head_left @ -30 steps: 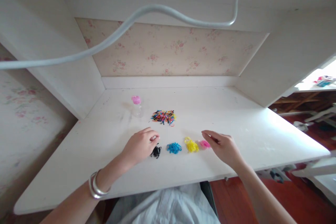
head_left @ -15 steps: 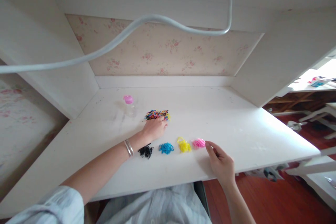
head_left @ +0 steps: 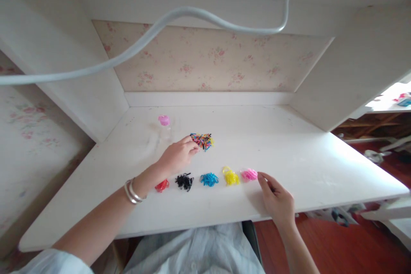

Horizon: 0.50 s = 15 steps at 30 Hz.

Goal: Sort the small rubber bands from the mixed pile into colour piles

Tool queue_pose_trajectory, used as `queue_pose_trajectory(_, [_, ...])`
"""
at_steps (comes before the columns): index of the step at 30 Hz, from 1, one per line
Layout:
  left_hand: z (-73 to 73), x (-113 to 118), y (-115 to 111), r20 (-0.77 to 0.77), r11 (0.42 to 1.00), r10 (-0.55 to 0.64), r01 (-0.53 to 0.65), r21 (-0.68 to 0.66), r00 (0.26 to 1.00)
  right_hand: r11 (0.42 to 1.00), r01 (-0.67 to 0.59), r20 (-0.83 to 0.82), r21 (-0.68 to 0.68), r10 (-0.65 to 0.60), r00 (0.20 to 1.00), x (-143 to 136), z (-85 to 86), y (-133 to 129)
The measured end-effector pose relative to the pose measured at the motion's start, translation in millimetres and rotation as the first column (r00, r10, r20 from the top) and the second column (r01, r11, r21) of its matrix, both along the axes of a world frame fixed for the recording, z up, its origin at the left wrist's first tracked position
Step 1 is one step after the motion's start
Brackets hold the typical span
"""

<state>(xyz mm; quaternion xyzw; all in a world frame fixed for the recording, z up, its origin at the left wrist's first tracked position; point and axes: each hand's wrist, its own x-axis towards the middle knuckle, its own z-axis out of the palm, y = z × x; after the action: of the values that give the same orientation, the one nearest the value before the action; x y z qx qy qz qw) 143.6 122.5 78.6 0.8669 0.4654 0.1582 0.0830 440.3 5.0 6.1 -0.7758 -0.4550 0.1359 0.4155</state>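
Note:
A mixed heap of small multicoloured rubber bands [head_left: 203,141] lies mid-desk. At its left edge is my left hand [head_left: 179,154], fingers curled together; whatever they pinch is hidden. Closer to me runs a row of sorted rubber-band piles: red [head_left: 162,185], partly behind my left wrist, then black [head_left: 184,182], blue [head_left: 209,179], yellow [head_left: 231,176] and pink [head_left: 249,174]. My right hand [head_left: 278,199] is closed at the right edge of the pink pile, thumb and forefinger together at the bands. I cannot make out what sits between those fingertips.
A clear container with a pink top [head_left: 164,120] stands at the back left of the white desk [head_left: 305,162]. A white cable [head_left: 192,12] crosses above. White side panels and a flowered back wall [head_left: 218,60] enclose the desk.
My left hand has shifted left, from the front of the mixed heap to its left edge, uncovering more of it. The red pile now shows. My right hand stays by the pink pile.

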Motion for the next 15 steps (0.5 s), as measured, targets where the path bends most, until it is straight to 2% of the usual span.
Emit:
queue_pose_trajectory(3, [5.7,-38.8,-19.8,0.161,0.999,0.049,-0.045,-0.028,0.986,1.0,-0.003,0.021,-0.009,0.003,1.0,-0.1,0.0,0.5])
queue_pose_trajectory(7, [-3.5,-79.5,-49.5,0.19,0.982,0.164,-0.142,-0.124,0.968,0.999,-0.003,0.021,-0.032,0.003,1.0,1.5,-1.1,2.1])
queue_pose_trajectory(11, [-18.4,-99.0,-72.6,0.15,0.971,0.163,-0.132,-0.198,0.975,0.999,0.004,0.017,-0.046,-0.003,1.0,2.8,-2.8,3.5])
queue_pose_trajectory(15, [-31.0,-105.5,-81.0,0.142,0.964,0.195,-0.163,-0.208,0.971,0.999,0.011,0.013,-0.053,-0.011,1.0,1.3,-2.0,4.3])
